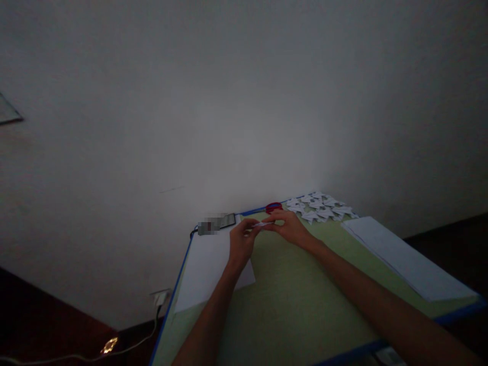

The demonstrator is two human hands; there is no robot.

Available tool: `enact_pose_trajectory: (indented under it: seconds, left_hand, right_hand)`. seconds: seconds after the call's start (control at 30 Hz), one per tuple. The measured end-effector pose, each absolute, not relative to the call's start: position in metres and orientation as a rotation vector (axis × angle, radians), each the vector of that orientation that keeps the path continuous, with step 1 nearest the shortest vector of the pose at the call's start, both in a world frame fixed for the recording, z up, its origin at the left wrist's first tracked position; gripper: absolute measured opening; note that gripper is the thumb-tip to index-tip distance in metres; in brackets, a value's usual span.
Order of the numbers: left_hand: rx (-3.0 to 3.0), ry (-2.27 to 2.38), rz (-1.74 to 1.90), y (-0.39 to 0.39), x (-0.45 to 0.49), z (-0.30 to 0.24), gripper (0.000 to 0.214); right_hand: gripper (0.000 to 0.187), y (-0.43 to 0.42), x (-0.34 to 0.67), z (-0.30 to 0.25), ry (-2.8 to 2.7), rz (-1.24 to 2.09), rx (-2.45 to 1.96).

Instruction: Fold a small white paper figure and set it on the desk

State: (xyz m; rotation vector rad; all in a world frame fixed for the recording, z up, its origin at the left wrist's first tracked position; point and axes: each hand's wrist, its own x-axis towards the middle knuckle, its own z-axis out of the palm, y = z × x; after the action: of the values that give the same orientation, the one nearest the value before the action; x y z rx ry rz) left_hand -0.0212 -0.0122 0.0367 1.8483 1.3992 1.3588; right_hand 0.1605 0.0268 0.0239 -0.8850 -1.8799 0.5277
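A small piece of folded white paper [262, 224] is pinched between my two hands above the far middle of the table. My left hand [242, 240] grips its left end between thumb and fingers, over the edge of a white sheet [208, 269]. On the other end, the fingertips of my right hand [288, 226] are closed on the same paper. Its exact folded shape is too small to make out. Several folded white paper pieces with pointed ends [322, 207] lie in rows at the back right, beyond my right hand.
A green table [297, 310] with blue edging stands against a grey wall [244, 112]. Stacked white paper [407, 259] lies along its right side. A red ring-shaped object [273, 207] and a phone-like device [229, 220] sit at the back. A plug with a cord [159, 300] is at left.
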Motion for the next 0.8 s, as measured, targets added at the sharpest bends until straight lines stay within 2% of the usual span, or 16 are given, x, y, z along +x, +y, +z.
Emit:
enact_pose_trajectory:
  seconds: [0.2, 0.53, 0.63, 0.8]
  left_hand:
    - [1.783, 1.376, 1.406, -0.011, -0.024, 0.036, 0.012]
    - [1.882, 1.343, 1.386, -0.008, -0.025, 0.033, 0.018]
    - [1.985, 1.334, 1.362, -0.010, -0.025, 0.033, 0.023]
    - [2.096, 1.296, 1.519, -0.007, -0.026, 0.027, 0.019]
  right_hand:
    - [0.028, 0.022, 0.163, 0.029, -1.855, 0.606, -0.922]
    - [0.032, 0.022, 0.169, 0.030, -1.902, 0.479, -0.818]
    - [0.029, 0.021, 0.169, 0.031, -1.927, 0.439, -0.779]
    - [0.022, 0.020, 0.168, 0.030, -1.893, 0.348, -0.748]
